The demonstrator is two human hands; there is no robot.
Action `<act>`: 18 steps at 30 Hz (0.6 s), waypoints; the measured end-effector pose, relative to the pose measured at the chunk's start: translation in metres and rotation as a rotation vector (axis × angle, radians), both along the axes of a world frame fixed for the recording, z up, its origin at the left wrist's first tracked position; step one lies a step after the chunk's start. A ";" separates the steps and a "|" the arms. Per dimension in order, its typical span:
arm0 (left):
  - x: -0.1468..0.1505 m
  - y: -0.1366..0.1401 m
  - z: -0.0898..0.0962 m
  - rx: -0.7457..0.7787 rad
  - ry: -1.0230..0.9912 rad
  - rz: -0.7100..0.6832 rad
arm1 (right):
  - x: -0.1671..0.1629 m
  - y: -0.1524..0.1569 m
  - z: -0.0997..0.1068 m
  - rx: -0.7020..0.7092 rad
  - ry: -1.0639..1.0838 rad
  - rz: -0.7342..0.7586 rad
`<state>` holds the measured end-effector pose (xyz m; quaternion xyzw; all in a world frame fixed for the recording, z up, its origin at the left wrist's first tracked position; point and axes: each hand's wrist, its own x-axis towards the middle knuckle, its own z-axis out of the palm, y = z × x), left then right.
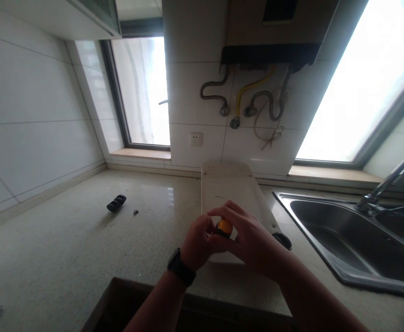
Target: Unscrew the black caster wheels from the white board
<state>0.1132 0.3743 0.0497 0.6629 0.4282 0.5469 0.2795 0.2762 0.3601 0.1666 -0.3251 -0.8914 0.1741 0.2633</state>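
Note:
A yellow-and-black screwdriver handle (224, 227) points up toward me between my hands; its shaft and tip are hidden. My right hand (241, 230) is closed around the handle from the right. Curled against its lower left side is my left hand (198, 240), a dark watch on its wrist; its fingers are closed, and what they hold is hidden. Beneath both hands a pale, round-cornered panel (228, 184) lies on the counter, with small holes near its far corners. A black piece (282, 240) sits at the panel's right edge, beside my right forearm.
A black ridged piece (116, 203) and some small dark bits, perhaps screws (136, 212), lie on the counter (153, 230) to the left. The steel sink (326, 240) with its tap (392, 184) is on the right. Hoses (253, 87) hang from a wall unit.

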 end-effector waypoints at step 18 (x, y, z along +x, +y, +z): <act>-0.021 -0.005 0.008 -0.008 -0.085 -0.312 | 0.013 -0.002 -0.006 -0.040 0.052 0.170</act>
